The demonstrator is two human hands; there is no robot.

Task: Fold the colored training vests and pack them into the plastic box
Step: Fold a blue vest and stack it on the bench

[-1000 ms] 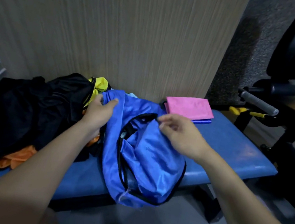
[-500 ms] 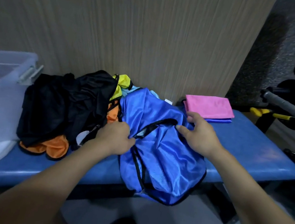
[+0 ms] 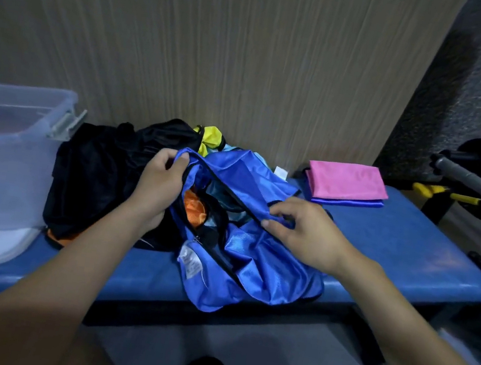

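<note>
Blue vest (image 3: 254, 261) (crumpled) pinched between left hand (image 3: 158, 183), right hand (image 3: 304, 232)

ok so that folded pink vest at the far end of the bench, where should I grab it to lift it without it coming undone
Probably the near long edge of the pink vest, coming from the front. It lies flat and folded on a folded blue one, flush to the wall behind, so the front side is open. Pinch all layers there; which edge is the fold cannot be told.

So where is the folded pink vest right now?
The folded pink vest lies right of centre on the blue bench, against the wall, atop a folded blue vest.
</note>
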